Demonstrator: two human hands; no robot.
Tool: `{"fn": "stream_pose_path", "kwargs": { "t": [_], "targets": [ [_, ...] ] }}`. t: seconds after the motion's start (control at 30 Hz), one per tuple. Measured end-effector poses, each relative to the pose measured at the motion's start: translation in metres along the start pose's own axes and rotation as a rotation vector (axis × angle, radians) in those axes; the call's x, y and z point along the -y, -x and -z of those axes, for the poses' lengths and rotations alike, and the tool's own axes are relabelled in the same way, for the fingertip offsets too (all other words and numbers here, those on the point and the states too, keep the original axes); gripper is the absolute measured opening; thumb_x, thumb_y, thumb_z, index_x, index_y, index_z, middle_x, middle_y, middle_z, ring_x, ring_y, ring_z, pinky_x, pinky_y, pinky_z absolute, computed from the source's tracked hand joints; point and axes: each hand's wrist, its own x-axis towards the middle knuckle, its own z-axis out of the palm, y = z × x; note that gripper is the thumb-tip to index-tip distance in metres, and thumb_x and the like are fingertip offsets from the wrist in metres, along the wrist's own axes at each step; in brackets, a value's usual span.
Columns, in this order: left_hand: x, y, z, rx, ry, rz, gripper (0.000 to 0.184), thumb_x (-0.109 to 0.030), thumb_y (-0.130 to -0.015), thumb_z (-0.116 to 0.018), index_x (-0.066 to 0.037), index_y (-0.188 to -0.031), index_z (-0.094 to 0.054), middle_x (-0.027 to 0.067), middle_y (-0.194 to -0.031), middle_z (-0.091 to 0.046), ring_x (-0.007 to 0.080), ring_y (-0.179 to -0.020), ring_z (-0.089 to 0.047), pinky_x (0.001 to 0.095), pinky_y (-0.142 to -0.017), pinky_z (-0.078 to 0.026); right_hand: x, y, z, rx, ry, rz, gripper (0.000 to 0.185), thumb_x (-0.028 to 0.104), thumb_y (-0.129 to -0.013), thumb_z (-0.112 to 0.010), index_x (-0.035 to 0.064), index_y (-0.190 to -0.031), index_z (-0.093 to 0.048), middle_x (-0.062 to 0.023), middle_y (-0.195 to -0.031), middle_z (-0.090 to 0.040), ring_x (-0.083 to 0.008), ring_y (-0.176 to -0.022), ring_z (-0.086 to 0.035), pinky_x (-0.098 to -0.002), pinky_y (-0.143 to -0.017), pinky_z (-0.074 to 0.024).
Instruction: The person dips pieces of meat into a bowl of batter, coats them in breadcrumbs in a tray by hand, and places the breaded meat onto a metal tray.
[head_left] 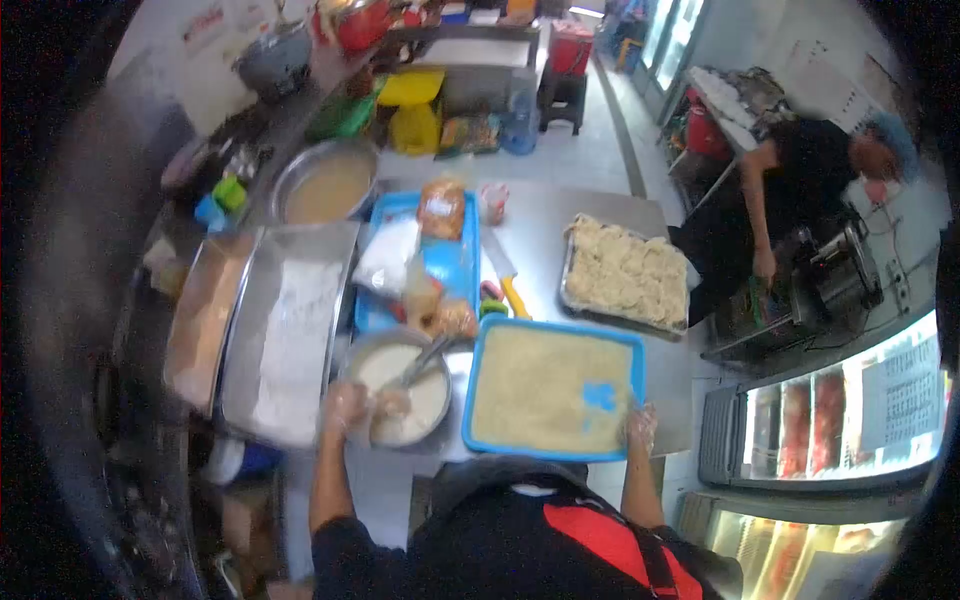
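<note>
My left hand (347,405), in a clear plastic glove, is closed at the left rim of a metal bowl (447,405) of white batter. A metal utensil (425,360) leans in the bowl, and a pale lump (392,403) sits in the batter near my hand. My right hand (641,425), also gloved, grips the right edge of a blue tray (560,455). Pale crumbs (530,385) cover this tray, with a patch of blue bottom showing at right. Both hands are slightly blurred.
Long metal pans (345,240) of white powder and orange-brown crumbs (208,310) stand left. A second blue tray (448,265) holds bags. A yellow-handled knife (507,275) lies by a tray of breaded pieces (625,265). A co-worker (810,165) stands right.
</note>
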Motion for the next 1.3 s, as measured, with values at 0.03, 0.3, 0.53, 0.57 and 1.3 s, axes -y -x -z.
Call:
{"fn": "stream_pose_path", "kwargs": {
  "t": [0.03, 0.3, 0.53, 0.57, 1.3],
  "targets": [
    [0.009, 0.003, -0.007, -0.076, 0.142, 0.048, 0.019, -0.023, -0.069, -0.061, -0.005, -0.074, -0.061, 0.0167, -0.076, -0.058, 0.0314, -0.077, -0.056, 0.0405, -0.069, -0.045, -0.003, 0.0, -0.001, -0.027, 0.053, 0.031, 0.015, 0.014, -0.082, -0.044, 0.0103, -0.091, -0.055, -0.0079, -0.086, -0.054, -0.024, -0.087, -0.05, -0.0387, -0.075, -0.0404],
    [-0.005, 0.038, 0.096, -0.184, 0.404, 0.249, 0.029, -0.033, -0.071, -0.063, -0.004, -0.074, -0.062, 0.018, -0.072, -0.06, 0.0334, -0.065, -0.058, 0.0438, -0.06, -0.046, -0.011, -0.009, -0.005, -0.182, 0.382, 0.181, 0.014, 0.014, -0.083, -0.044, 0.0071, -0.09, -0.054, -0.007, -0.077, -0.056, -0.0213, -0.077, -0.053, -0.0351, -0.069, -0.0443],
    [-0.046, 0.015, -0.004, -0.21, 0.361, 0.175, 0.023, -0.025, -0.081, -0.049, -0.006, -0.076, -0.061, 0.0183, -0.073, -0.06, 0.0366, -0.068, -0.058, 0.0454, -0.061, -0.046, -0.013, -0.014, -0.041, -0.403, 1.078, 0.123, 0.026, 0.021, -0.087, -0.04, 0.0039, -0.105, -0.048, -0.0096, -0.084, -0.056, -0.0197, -0.08, -0.052, -0.0325, -0.072, -0.0432],
    [-0.062, 0.015, -0.004, -0.137, 0.353, 0.157, 0.023, -0.024, -0.081, -0.047, -0.006, -0.077, -0.061, 0.0187, -0.073, -0.06, 0.0369, -0.068, -0.058, 0.0458, -0.061, -0.046, -0.014, -0.015, -0.047, -0.451, 1.259, 0.1, 0.028, 0.022, -0.088, -0.039, 0.0034, -0.108, -0.048, -0.01, -0.085, -0.056, -0.0195, -0.08, -0.052, -0.0321, -0.072, -0.0431],
    [-0.016, -0.022, 0.042, -0.111, 0.237, 0.097, 0.016, -0.021, -0.068, -0.061, -0.007, -0.076, -0.065, 0.0167, -0.08, -0.062, 0.0323, -0.076, -0.06, 0.0422, -0.069, -0.048, -0.021, -0.001, -0.063, -0.151, 1.169, 0.252, 0.04, 0.019, -0.089, -0.039, 0.0059, -0.127, -0.032, -0.0074, -0.101, -0.042, -0.0164, -0.085, -0.045, -0.0319, -0.075, -0.0398]
  ]
}}
